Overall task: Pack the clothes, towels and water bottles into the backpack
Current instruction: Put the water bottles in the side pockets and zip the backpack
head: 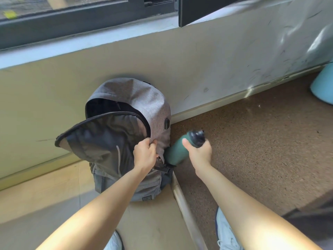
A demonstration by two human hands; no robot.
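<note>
Steadying the backpack (133, 94) against the wall (189, 65), my left hand (145, 154) pinches the grey edge of its mouth, probably so that the opening gapes; the flap (100, 136) hangs forward, baring the dark inside. My right hand (199, 152) grasps the green bottle (174, 153) just below its cap (198, 137). The bottle is tilted, base low toward the backpack's right side and cap up and away, a slant suited to sliding it in base first. The base meets that side; whether it enters a side pocket I cannot tell. The bottle lies just right of my left hand, outside the main compartment.
</note>
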